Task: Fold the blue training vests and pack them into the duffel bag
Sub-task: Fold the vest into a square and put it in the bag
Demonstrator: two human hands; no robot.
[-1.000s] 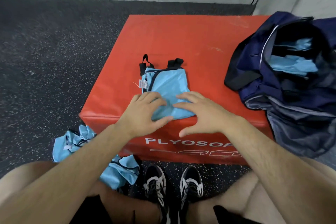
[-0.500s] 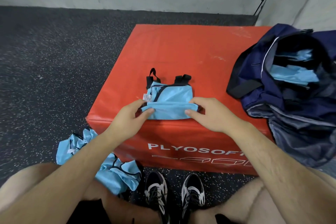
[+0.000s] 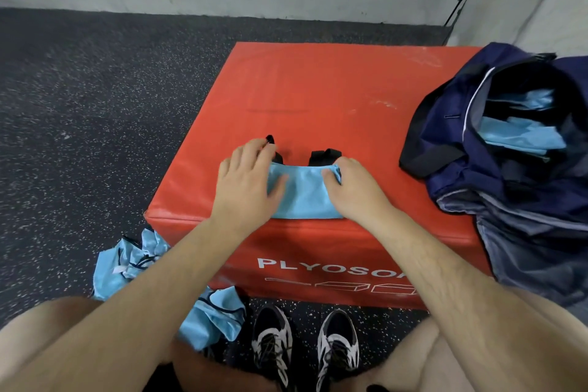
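Note:
A light blue training vest (image 3: 305, 197) with black straps lies folded near the front edge of the red plyo box (image 3: 318, 89). My left hand (image 3: 245, 181) rests flat on its left side, fingers straight and thumb on the cloth. My right hand (image 3: 356, 188) grips the vest's upper right corner with curled fingers. The navy duffel bag (image 3: 445, 143) stands unzipped on the right end of the box, with folded blue vests (image 3: 521, 137) visible inside.
Crumpled blue vests (image 3: 127, 264) lie on the dark speckled floor left of my feet, beside the box's front left corner. My black and white shoes (image 3: 305, 347) stand against the box front. A grey wall runs behind.
The near edge of the vest has been folded away from me, over its upper half. Both hands moved forward with it and now lie on top of the fold.

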